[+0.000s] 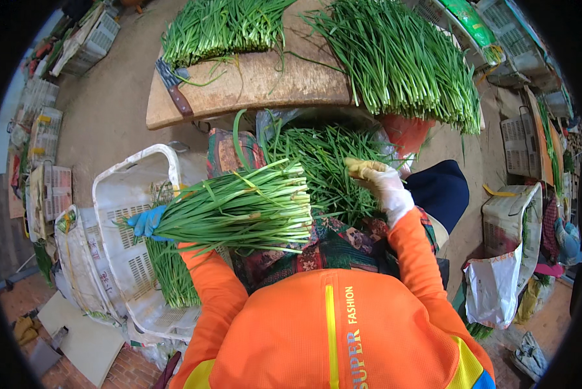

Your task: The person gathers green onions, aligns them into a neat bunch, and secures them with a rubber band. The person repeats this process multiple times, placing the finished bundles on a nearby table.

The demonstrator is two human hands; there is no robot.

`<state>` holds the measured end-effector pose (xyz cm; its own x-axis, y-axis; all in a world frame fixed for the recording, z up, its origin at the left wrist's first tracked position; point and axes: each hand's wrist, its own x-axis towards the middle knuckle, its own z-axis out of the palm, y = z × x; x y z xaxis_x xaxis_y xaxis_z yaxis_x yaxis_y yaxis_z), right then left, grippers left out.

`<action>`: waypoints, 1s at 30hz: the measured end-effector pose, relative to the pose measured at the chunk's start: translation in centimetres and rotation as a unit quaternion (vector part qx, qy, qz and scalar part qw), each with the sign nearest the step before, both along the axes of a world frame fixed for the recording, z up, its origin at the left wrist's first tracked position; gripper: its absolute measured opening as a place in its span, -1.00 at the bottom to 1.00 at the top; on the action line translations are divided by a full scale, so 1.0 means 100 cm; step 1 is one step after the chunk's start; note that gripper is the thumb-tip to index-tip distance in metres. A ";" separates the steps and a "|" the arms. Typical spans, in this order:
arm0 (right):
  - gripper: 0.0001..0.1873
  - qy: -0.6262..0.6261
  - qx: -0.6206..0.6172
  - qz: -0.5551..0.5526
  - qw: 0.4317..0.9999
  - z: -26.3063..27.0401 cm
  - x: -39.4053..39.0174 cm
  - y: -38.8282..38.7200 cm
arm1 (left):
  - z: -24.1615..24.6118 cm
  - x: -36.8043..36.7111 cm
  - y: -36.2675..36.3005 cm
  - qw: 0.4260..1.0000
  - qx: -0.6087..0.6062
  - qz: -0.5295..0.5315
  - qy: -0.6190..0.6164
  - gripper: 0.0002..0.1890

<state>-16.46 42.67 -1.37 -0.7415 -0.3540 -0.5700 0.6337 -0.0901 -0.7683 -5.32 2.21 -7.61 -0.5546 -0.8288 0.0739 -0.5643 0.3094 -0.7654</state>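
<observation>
My left hand point(150, 222), in a blue glove, holds a thick bunch of garlic chives point(242, 209) by its leafy end. The pale cut stem ends point right, above my lap. A few yellowed leaves lie across the bunch. My right hand point(371, 170), in a pale glove stained yellow, hovers right of the bunch with its fingers curled together. I see nothing in it. Beneath that hand, a heap of loose green leaves point(329, 146) covers my lap and the plastic bag below the board.
A wooden board point(271, 82) ahead bears a left chive pile point(227, 29), a larger right pile point(407, 63) and a knife point(176, 92) near its left edge. At my left stands a white plastic crate point(130, 272) holding chives point(174, 277). Another crate point(505, 223) stands right.
</observation>
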 end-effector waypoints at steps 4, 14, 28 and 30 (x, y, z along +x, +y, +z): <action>-0.51 0.154 0.185 0.068 0.968 0.014 -0.007 -0.010 | 0.001 -0.001 -0.003 0.999 -0.045 0.006 -0.015 -0.33; -0.61 -0.007 -0.053 0.108 0.993 0.046 0.009 -0.107 | -0.003 -0.005 -0.016 0.887 -0.376 0.107 -0.246 -0.39; -0.77 0.102 0.253 -0.007 0.962 0.014 -0.007 -0.046 | 0.002 -0.017 -0.038 0.549 -0.638 0.330 -0.427 -0.48; -0.75 0.201 0.427 -0.046 0.880 0.031 -0.005 -0.034 | 0.011 -0.019 -0.045 0.528 -0.649 0.359 -0.415 -0.49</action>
<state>-16.99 39.27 1.77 -0.9474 0.1477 -0.2841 0.3147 0.5930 -0.7411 -7.19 -2.30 -6.55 -0.4200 -0.3971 0.8160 0.5155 -0.8444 -0.1455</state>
